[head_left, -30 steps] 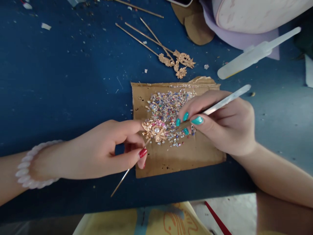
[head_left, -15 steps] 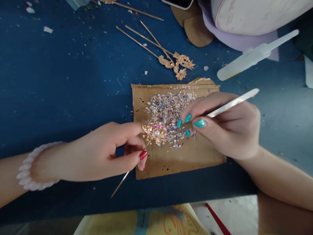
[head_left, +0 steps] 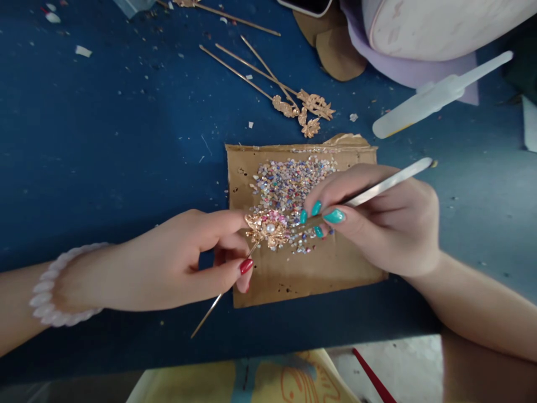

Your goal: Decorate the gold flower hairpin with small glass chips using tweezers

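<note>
My left hand [head_left: 184, 260] pinches a gold hairpin [head_left: 269, 228] by its stem, just below the ornate head. That head carries a white pearl and pink stones; the thin stem slants down to the lower left. In my right hand [head_left: 377, 221] is a pair of metal tweezers [head_left: 388, 182], gripped like a pen, tips pointing at the right side of the hairpin head. Whether the tips touch it or hold a stone is too small to tell. Below both hands lies a piece of cardboard [head_left: 310, 280] covered partly with many small coloured stones [head_left: 289, 182].
Several gold hairpins [head_left: 289, 106] lie beyond the cardboard, with another hairpin [head_left: 239, 21] farther off. A translucent applicator bottle [head_left: 419, 103] rests at the right, near a pale round container [head_left: 444, 25]. Part of a phone [head_left: 308, 4] shows at the top edge.
My right hand has shifted slightly left, bringing the tweezer tips closer to the hairpin head. My left hand and the hairpin have hardly moved.
</note>
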### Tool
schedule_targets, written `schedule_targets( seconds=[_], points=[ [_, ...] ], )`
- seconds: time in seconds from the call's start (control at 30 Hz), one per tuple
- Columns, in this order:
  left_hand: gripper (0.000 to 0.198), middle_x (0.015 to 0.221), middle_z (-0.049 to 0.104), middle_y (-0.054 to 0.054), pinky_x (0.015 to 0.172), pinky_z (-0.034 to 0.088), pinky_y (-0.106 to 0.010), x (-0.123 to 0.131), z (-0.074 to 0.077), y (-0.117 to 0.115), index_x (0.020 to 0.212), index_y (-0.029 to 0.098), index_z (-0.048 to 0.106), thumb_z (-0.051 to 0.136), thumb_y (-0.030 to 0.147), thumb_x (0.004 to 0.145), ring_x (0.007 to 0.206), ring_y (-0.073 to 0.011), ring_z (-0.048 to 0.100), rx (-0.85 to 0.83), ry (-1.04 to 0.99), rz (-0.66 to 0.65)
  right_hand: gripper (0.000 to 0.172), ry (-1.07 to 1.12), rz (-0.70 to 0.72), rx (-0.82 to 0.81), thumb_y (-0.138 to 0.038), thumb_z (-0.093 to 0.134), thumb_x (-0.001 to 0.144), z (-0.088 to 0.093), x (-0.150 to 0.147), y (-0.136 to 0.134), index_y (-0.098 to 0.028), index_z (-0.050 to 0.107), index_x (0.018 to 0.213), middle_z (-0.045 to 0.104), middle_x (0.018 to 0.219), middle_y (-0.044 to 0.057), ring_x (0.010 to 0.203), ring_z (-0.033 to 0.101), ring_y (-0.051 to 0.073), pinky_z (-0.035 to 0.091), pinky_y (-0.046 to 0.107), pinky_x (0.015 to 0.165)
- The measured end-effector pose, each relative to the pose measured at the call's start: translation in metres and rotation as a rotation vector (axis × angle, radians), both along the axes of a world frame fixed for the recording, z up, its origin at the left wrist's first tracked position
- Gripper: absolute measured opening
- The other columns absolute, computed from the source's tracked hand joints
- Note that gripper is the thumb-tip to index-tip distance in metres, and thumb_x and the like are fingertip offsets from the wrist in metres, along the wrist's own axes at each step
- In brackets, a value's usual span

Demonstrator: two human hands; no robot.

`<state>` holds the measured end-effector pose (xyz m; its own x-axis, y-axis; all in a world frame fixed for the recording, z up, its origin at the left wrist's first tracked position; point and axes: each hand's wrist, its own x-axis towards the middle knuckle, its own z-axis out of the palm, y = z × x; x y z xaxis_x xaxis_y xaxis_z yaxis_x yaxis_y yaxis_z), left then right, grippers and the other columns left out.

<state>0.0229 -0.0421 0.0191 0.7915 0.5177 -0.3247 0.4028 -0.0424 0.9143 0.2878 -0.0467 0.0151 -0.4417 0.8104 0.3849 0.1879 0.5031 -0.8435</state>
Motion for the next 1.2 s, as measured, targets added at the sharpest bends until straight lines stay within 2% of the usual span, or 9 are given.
schedule_targets(
  seconds=[0.13,0.47,0.63,0.83,1.2],
  points=[
    [0.013,0.074,0.074,0.011,0.047,0.040,-0.020,-0.0009,-0.0013,-0.0006,0.086,0.025,0.060,0.051,0.018,0.093,0.065,-0.0073,0.067,0.004,-0.005,0.006,0.007,-0.022,-0.018,-0.048,-0.022,0.066,0.097,0.0001,-0.0004,-0.0013,-0.019,0.064,0.091,0.067,0.080,0.000,0.075,0.069,0.012,0.058,0.026,0.070],
    [0.015,0.074,0.073,0.013,0.049,0.041,-0.017,-0.0007,-0.0011,-0.0013,0.088,0.026,0.061,0.052,0.014,0.093,0.065,-0.0054,0.066,0.009,-0.025,0.007,0.005,0.006,0.001,-0.040,-0.012,0.065,0.096,0.0004,0.0002,-0.0017,-0.014,0.064,0.092,0.065,0.080,0.002,0.074,0.067,0.010,0.056,0.024,0.067],
    [0.015,0.075,0.074,0.013,0.046,0.040,-0.017,-0.0011,-0.0006,-0.0013,0.089,0.026,0.060,0.052,0.014,0.093,0.065,-0.0063,0.067,0.004,-0.018,0.013,0.006,-0.006,-0.017,-0.061,-0.017,0.066,0.096,0.0000,-0.0012,-0.0020,-0.018,0.064,0.091,0.064,0.077,-0.001,0.074,0.067,0.011,0.056,0.024,0.067],
    [0.017,0.074,0.074,0.012,0.049,0.041,-0.017,-0.0007,-0.0005,-0.0014,0.088,0.026,0.062,0.051,0.013,0.093,0.065,-0.0062,0.066,0.008,-0.034,0.016,0.005,-0.011,-0.016,-0.044,-0.020,0.067,0.096,-0.0014,-0.0014,-0.0020,-0.020,0.065,0.092,0.065,0.077,-0.001,0.076,0.069,0.013,0.059,0.028,0.070],
    [0.016,0.073,0.073,0.014,0.047,0.040,-0.018,-0.0008,-0.0006,-0.0011,0.088,0.026,0.062,0.051,0.015,0.093,0.062,-0.0066,0.066,0.023,-0.026,0.016,0.007,-0.004,-0.024,-0.058,-0.022,0.068,0.096,-0.0007,-0.0024,-0.0023,-0.021,0.066,0.090,0.069,0.080,0.002,0.074,0.069,0.013,0.058,0.027,0.067]
  ],
)
